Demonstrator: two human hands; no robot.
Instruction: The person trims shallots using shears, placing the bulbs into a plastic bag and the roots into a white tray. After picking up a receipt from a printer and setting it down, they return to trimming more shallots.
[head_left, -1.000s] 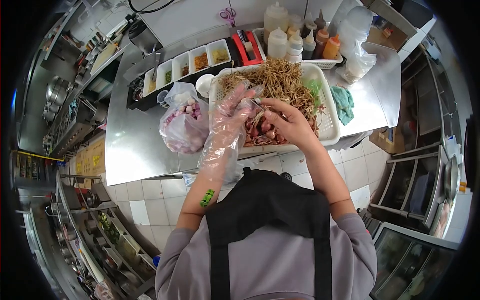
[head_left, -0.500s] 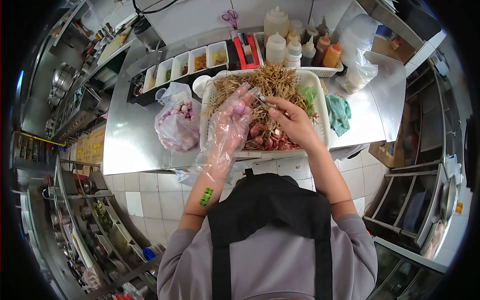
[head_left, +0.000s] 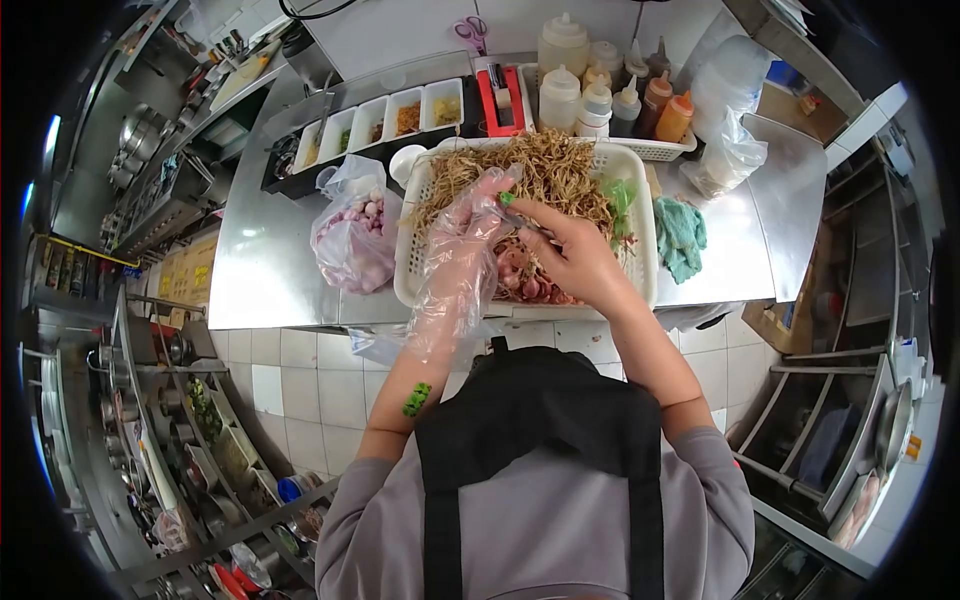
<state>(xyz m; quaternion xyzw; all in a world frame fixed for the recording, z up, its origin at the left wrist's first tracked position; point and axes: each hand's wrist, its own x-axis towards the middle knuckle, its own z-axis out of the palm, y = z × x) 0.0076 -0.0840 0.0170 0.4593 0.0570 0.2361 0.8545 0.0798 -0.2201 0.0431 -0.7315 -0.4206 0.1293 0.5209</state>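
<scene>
A white basket (head_left: pixel 648 262) on the steel counter holds dried stalks (head_left: pixel 560 165) and, toward its near side, reddish shallots (head_left: pixel 530 280). Over its left half is my left hand (head_left: pixel 478 215) in a clear plastic glove, fingers curled up around something I cannot make out. My right hand (head_left: pixel 575 250), bare, is closed on a small knife (head_left: pixel 530 226), its thumb and forefinger close to the left fingertips. A green patch shows at the right index fingertip. Left of the basket, a plastic bag (head_left: pixel 355 235) contains peeled pinkish shallots.
Behind the basket stand white containers of condiments (head_left: pixel 408 112), a red holder (head_left: pixel 500 100), purple scissors (head_left: pixel 470 32) and squeeze bottles (head_left: pixel 560 98). A teal cloth (head_left: pixel 680 238) and a filled plastic bag (head_left: pixel 728 160) lie on the right. Steel counter (head_left: pixel 270 270) extends left.
The shallot visible in my left hand is now hidden as its fingers curl more. My right hand has shifted slightly down and left, and the view has moved a little.
</scene>
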